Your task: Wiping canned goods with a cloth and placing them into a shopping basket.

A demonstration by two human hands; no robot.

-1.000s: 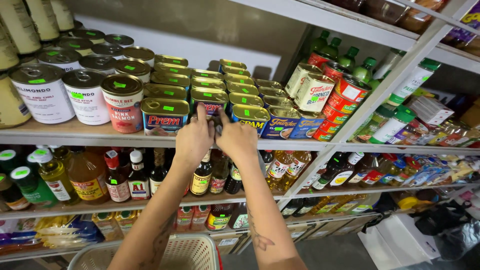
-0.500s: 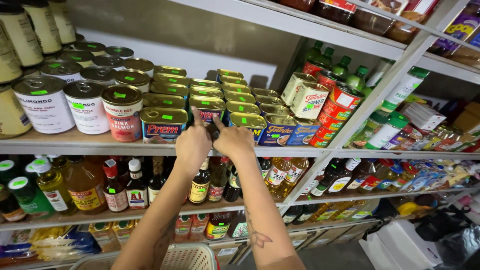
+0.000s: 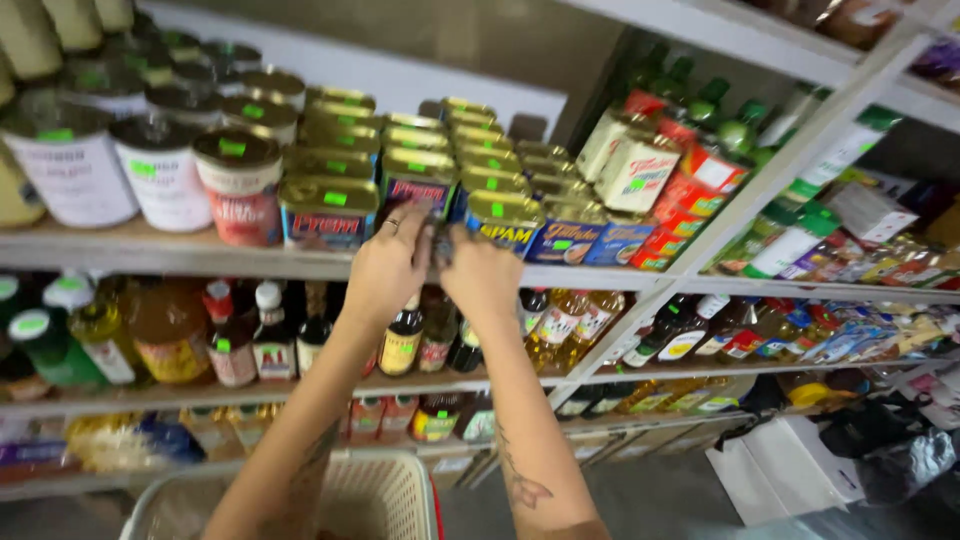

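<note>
Both hands are reaching up to the front edge of the pale metal shelf, at the centre of the head view. The left hand is curling its fingers, a ring showing on one of them, against the front of a rectangular blue-labelled tin with a gold lid. Whether those fingers are gripping the tin or only touching it cannot be told, as motion blur is obscuring the contact. The right hand is sitting just beside the left, at its 3 o'clock, fingers bent inward toward the same spot; a small dark item is showing between the two hands, too blurred to identify, and the right hand's hold on it cannot be confirmed.

At 3 o'clock of the hands, a second rectangular blue tin with yellow lettering is standing at the shelf edge. At 9 o'clock, a matching blue rectangular tin is standing beside a round red-labelled can, with two large white round cans further out. At 2 o'clock, white and red cartons are leaning on the same shelf.

At 6 o'clock, on the shelf below, dark glass sauce bottles are standing in a row. At 7 o'clock, a cream plastic basket with a red rim is sitting beneath the forearms.
</note>
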